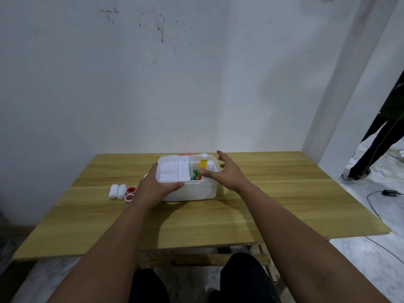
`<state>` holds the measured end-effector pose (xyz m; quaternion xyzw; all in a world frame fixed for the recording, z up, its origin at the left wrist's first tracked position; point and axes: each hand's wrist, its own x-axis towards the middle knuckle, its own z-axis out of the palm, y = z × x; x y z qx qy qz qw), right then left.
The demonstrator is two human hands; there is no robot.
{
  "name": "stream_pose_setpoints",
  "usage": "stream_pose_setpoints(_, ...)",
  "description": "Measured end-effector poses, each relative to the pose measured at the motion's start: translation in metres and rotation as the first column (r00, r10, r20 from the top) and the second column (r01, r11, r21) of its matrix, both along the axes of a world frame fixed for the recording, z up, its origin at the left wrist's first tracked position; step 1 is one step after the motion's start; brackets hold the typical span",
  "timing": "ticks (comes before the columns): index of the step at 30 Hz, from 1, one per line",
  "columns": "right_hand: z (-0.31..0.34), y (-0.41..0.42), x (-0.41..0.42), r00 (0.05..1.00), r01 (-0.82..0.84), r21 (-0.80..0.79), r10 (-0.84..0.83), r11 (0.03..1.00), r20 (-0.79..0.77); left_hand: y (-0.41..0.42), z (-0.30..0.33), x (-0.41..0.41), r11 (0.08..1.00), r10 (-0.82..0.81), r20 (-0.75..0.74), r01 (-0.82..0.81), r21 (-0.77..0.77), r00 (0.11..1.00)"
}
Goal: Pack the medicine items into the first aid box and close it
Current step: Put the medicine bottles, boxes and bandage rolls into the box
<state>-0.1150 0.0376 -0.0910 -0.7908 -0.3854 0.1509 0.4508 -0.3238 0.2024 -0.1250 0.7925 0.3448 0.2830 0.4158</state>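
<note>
A white first aid box [192,191] stands open on the wooden table [240,215]. A white inner tray [172,171] rests across its left half, and my left hand [157,186] grips that tray's near left corner. In the box's right half stand a yellow bottle with a white cap [203,162], a white bottle [210,165] and a green and red packet [195,174]. My right hand [225,171] hovers at the box's right side with its fingers spread, holding nothing. Left of the box lie two white bandage rolls [117,191] and two red tape rolls [129,194].
A red lid edge [186,153] shows behind the box against the white wall. A person's dark legs [376,149] stand at the far right on the floor, near a black cable and adapter [390,192]. My knees [196,281] are under the table's near edge.
</note>
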Motion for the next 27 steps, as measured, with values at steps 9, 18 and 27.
stream_pose_setpoints(9, 0.004, 0.007, 0.006, 0.974, -0.224, -0.061, 0.221, 0.973, -0.051, 0.005, 0.012, -0.010, 0.989, -0.142, -0.070, 0.139, -0.039, 0.987)
stream_pose_setpoints(18, -0.006, 0.007, 0.007, 0.971, -0.202, -0.046, 0.194, 0.978, -0.142, 0.059, 0.016, -0.061, 0.903, 0.411, -0.136, -0.382, 0.198, 0.901)
stream_pose_setpoints(27, -0.013, 0.010, 0.012, 0.975, -0.194, -0.055, 0.187, 0.979, -0.116, 0.088, -0.005, -0.087, 0.924, 0.380, -0.459, -0.351, 0.152, 0.803)
